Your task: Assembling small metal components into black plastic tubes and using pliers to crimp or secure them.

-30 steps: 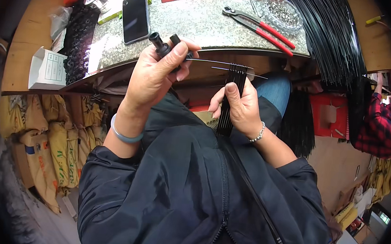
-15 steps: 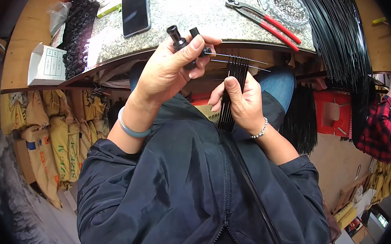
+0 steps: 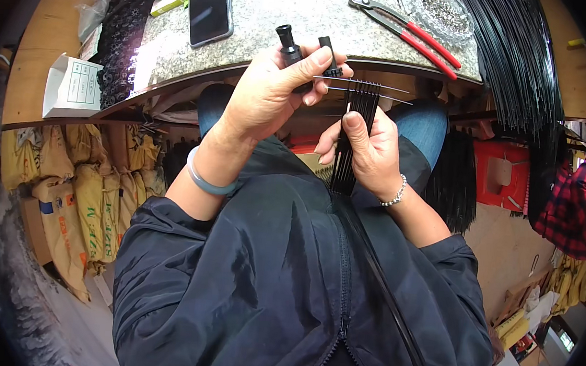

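My left hand (image 3: 257, 92) is closed on two black plastic fittings: a flared, spool-shaped one (image 3: 288, 39) and a tube (image 3: 326, 48) with a toothed collar at its lower end. Two thin wires (image 3: 398, 89) run from its fingertips through the upper ends of a row of slim black ribs (image 3: 350, 129), which look like umbrella ribs. My right hand (image 3: 376, 155) grips this row flat, thumb in front and fingers behind. The ribs hang down toward my lap. Fingers hide the spot where the wires meet the fittings.
On the stone-topped table lie red-handled pliers (image 3: 417, 45), a glass dish (image 3: 472, 21) of small metal bits, a phone (image 3: 210, 11) and a long black rib bundle (image 3: 512, 63). Black plastic parts (image 3: 119, 52) and a white box (image 3: 73, 90) are left. Another person's plaid sleeve (image 3: 569, 212) shows right.
My left hand has moved right with the fittings, closer to the ribs, and the tube now stands more upright. My right hand keeps its grip. The whole view has shifted slightly.
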The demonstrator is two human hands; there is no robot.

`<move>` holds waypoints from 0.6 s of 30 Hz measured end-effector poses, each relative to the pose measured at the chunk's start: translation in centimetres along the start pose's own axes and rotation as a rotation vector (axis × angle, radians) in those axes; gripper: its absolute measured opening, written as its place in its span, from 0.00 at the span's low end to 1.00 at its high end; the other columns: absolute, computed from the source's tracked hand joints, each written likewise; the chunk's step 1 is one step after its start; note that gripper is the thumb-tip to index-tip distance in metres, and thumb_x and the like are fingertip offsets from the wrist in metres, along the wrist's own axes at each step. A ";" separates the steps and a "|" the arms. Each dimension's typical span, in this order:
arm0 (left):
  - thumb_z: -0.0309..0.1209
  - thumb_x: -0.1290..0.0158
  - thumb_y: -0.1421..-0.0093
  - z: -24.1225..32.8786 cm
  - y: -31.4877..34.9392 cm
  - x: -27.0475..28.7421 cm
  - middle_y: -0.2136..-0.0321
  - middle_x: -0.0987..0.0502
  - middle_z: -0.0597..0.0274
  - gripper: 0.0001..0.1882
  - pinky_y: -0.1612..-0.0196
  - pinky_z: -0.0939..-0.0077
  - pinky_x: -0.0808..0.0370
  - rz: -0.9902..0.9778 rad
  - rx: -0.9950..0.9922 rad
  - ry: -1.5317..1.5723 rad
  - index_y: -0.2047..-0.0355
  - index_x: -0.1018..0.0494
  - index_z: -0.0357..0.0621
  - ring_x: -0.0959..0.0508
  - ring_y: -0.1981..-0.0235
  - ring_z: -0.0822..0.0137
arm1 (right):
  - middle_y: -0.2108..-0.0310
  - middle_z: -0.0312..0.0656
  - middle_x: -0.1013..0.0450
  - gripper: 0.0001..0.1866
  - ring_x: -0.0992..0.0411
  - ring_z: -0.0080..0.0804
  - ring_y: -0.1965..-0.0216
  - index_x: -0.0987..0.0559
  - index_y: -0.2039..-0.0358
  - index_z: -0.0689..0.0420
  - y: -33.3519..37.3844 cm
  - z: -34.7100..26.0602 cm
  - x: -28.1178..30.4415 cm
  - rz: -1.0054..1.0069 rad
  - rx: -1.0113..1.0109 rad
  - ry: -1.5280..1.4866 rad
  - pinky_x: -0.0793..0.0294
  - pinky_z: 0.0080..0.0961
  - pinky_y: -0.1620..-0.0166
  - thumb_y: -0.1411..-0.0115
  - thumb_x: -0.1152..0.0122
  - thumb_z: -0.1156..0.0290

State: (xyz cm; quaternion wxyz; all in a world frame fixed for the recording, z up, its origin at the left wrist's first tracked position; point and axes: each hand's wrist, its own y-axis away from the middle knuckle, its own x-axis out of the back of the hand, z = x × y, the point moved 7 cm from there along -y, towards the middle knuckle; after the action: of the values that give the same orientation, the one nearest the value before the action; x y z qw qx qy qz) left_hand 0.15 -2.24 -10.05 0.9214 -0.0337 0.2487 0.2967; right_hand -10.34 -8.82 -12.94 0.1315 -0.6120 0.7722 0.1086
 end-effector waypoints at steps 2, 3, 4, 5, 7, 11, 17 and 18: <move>0.34 0.47 0.41 -0.1 -0.1 0.0 0.70 0.23 0.61 0.13 0.76 0.88 0.35 0.009 -0.006 -0.029 0.63 0.26 0.37 0.31 0.77 0.80 | 0.80 0.46 0.27 0.20 0.28 0.26 0.82 0.38 0.62 0.60 -0.1 0.1 0.0 -0.002 -0.009 -0.003 0.28 0.16 0.77 0.37 0.55 0.54; 0.34 0.46 0.41 -0.1 -0.1 -0.1 0.70 0.23 0.61 0.12 0.76 0.88 0.35 0.004 -0.012 -0.046 0.64 0.26 0.37 0.31 0.77 0.80 | 0.80 0.46 0.27 0.20 0.28 0.26 0.82 0.37 0.61 0.61 -0.1 0.1 0.0 -0.004 -0.016 -0.005 0.28 0.16 0.76 0.37 0.55 0.53; 0.34 0.46 0.41 0.0 -0.2 -0.2 0.71 0.23 0.62 0.11 0.76 0.88 0.35 0.000 -0.017 -0.064 0.66 0.25 0.37 0.32 0.78 0.80 | 0.80 0.46 0.27 0.20 0.28 0.26 0.82 0.37 0.61 0.61 -0.1 0.0 0.0 -0.004 -0.017 -0.005 0.28 0.16 0.76 0.37 0.55 0.53; 0.34 0.46 0.41 -0.1 -0.2 -0.3 0.71 0.23 0.62 0.11 0.76 0.88 0.35 0.000 -0.017 -0.063 0.66 0.25 0.37 0.32 0.78 0.80 | 0.80 0.46 0.27 0.21 0.28 0.25 0.82 0.37 0.60 0.61 -0.1 -0.1 0.0 -0.006 -0.015 -0.001 0.28 0.16 0.76 0.37 0.55 0.53; 0.33 0.45 0.42 -0.2 -0.3 -0.4 0.75 0.25 0.65 0.11 0.77 0.88 0.36 0.010 -0.020 -0.096 0.68 0.25 0.36 0.33 0.79 0.81 | 0.80 0.46 0.27 0.22 0.28 0.25 0.82 0.37 0.60 0.62 -0.1 -0.1 0.0 -0.007 -0.015 0.003 0.28 0.16 0.76 0.37 0.55 0.53; 0.33 0.44 0.43 -0.2 -0.2 -0.4 0.79 0.27 0.68 0.10 0.78 0.89 0.37 -0.013 -0.015 -0.141 0.69 0.25 0.36 0.33 0.81 0.81 | 0.80 0.46 0.27 0.22 0.28 0.25 0.82 0.36 0.60 0.62 -0.2 0.0 0.0 -0.009 -0.014 -0.004 0.28 0.16 0.76 0.37 0.55 0.53; 0.31 0.42 0.44 0.1 -0.2 -0.4 0.82 0.29 0.70 0.10 0.79 0.89 0.38 0.049 -0.065 -0.156 0.69 0.24 0.35 0.34 0.82 0.82 | 0.80 0.46 0.27 0.21 0.28 0.26 0.82 0.36 0.60 0.62 -0.3 0.0 0.1 -0.011 -0.017 -0.004 0.28 0.16 0.76 0.37 0.55 0.54; 0.31 0.42 0.45 0.0 -0.2 -0.3 0.82 0.29 0.70 0.10 0.80 0.89 0.38 0.055 -0.064 -0.153 0.68 0.24 0.35 0.34 0.82 0.82 | 0.80 0.46 0.27 0.21 0.28 0.26 0.82 0.36 0.60 0.63 -0.3 0.0 0.1 -0.014 -0.017 -0.006 0.28 0.16 0.76 0.37 0.55 0.54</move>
State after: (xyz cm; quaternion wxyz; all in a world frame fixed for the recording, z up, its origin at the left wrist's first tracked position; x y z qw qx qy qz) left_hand 0.07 -2.58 -9.87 0.9276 -0.0338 0.1689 0.3314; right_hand -10.07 -8.97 -12.96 0.1293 -0.6184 0.7664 0.1161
